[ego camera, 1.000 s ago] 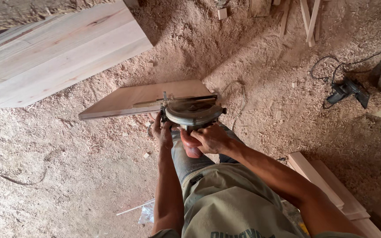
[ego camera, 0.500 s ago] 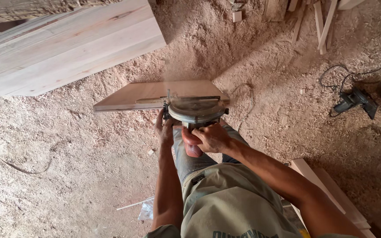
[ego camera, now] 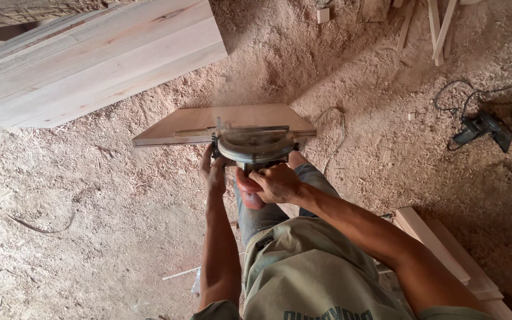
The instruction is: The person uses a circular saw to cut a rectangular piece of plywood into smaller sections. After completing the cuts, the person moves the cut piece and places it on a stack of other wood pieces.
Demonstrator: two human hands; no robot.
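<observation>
A circular saw (ego camera: 255, 146) with a grey round guard rests on the near edge of a pale wooden board (ego camera: 208, 121) that lies over a sawdust floor. My right hand (ego camera: 277, 182) is closed around the saw's red handle (ego camera: 250, 192). My left hand (ego camera: 213, 170) grips the saw's left side, just under the board's near edge. My knee in blue trousers (ego camera: 306, 178) sits right behind the saw. Fine dust hangs above the blade.
A stack of wide planks (ego camera: 84, 59) fills the upper left. A black power tool with a cable (ego camera: 481, 127) lies at the right. Thin wood strips (ego camera: 437, 26) lean at the top right. More planks (ego camera: 445, 255) lie at the lower right. Sawdust covers the floor.
The view has shifted, so the board and saw sit further right in the picture. Both hands keep the same hold on the saw against the board.
</observation>
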